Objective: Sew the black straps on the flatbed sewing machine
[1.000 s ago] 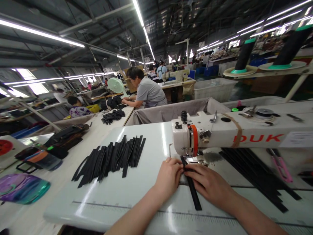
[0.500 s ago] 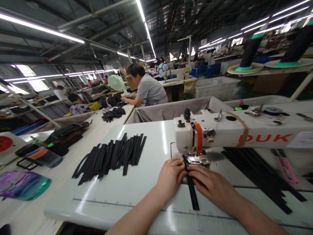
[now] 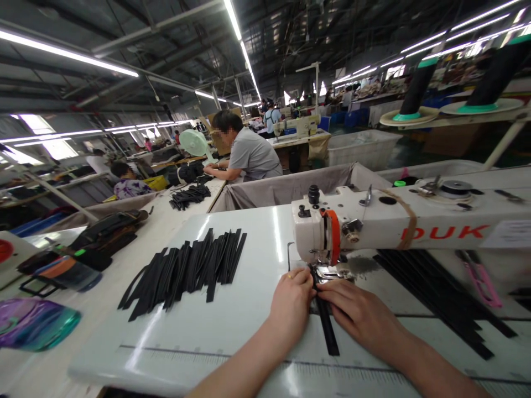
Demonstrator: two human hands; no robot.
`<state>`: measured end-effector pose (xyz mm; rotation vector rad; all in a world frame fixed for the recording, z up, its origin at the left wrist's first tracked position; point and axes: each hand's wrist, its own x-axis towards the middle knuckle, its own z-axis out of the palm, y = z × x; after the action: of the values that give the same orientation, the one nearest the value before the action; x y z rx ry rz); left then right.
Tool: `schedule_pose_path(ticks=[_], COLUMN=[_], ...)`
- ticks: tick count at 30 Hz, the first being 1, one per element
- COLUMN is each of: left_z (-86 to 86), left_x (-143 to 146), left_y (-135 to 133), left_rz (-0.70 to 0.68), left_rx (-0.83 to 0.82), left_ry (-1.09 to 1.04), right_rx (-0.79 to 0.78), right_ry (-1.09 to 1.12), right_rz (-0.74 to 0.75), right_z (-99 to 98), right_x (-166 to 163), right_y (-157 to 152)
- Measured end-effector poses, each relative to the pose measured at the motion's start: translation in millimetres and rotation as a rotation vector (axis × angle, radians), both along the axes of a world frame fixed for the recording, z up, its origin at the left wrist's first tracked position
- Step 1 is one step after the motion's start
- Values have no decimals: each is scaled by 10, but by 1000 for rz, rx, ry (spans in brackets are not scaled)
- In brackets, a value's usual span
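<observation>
A black fabric strip (image 3: 327, 326) lies under the head of a white sewing machine (image 3: 373, 218), its near end trailing toward me on the pale table. My left hand (image 3: 292, 293) presses the strip's left side with bent fingers, close to the metal presser foot (image 3: 329, 273). From the other side my right hand (image 3: 352, 304) grips the same strip, fingertips beside the foot. Both hands are closed on it; the fingertips partly hide the strip and the needle area.
Left on the table is a pile of black strips (image 3: 186, 271). More black strips (image 3: 435, 298) and pink-handled snips (image 3: 481, 279) lie beneath the machine arm. A purple-teal bottle (image 3: 39, 326) stands far left. A co-worker in a grey shirt (image 3: 255, 149) sits beyond a cloth-lined bin (image 3: 290, 185).
The view has shifted slightly, so the scene sits a little further left. Both hands stay on the strip by the presser foot, with hardly any visible movement.
</observation>
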<state>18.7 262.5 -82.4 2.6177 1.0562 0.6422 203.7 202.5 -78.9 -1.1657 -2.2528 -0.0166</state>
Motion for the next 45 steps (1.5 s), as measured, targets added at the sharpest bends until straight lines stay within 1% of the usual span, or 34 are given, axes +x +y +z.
schedule_pose_path(ticks=[7,11,14,19,26,33,38,45], left_z=[13,38,34,14,-1,-6,1,4], left_x=[31,42,36,33,34,50,57,57], left_y=[-25,-18,-23,-30,-14,-17,-10,-11], left_rz=[28,-11,2,12,7,6,0,-4], left_rx=[19,34,46,44,35,52,51,55], left_ry=[-57,-89,-92,-93,-58,-37,-20,-11], right_rx=[-14,-64,-74,-86,-89,-10,15,19], right_ry=[0,31,66,85,-17,-102,-138,-121], right_rz=[-9,40,79,87,-22,-123,-145,-145], right_z=[11,16,29,44,-35,-96,-96,-124], right_x=[-3,18,26,26,58,41,25,27], right_y=[-4,-18,-39,-25,52,117,128,120])
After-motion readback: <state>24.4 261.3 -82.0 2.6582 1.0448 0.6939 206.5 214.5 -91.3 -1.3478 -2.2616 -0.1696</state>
